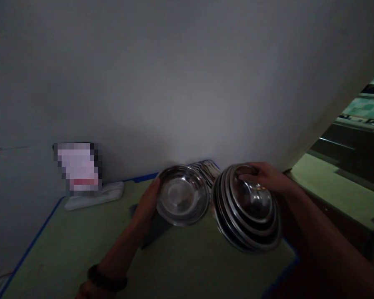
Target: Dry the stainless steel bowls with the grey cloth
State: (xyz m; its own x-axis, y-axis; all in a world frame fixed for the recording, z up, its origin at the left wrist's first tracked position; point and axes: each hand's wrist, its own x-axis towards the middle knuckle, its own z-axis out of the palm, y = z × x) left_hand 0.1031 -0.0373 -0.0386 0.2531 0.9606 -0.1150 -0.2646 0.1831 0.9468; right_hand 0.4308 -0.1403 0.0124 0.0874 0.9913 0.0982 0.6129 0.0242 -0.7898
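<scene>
My left hand [147, 207] is wrapped round the left rim of a shiny stainless steel bowl [179, 195], its open side tipped toward me. To the right, my right hand [264, 176] grips a nested stack of stainless steel bowls [247, 207] by the top one, thumb inside it. The stack leans, so several rims show in a row. The two sets of metal are side by side above the green table [90, 245]. My left fingertips are hidden behind the bowl.
Behind the bowls, a bunch of thin metal pieces, perhaps cutlery [208, 171], lies by the wall [180, 83]. A blurred-out display [79, 166] stands on a white base [95, 196] at the left. Under my left hand is a dark flat thing [154, 236]. Blue tape [34, 241] edges the table.
</scene>
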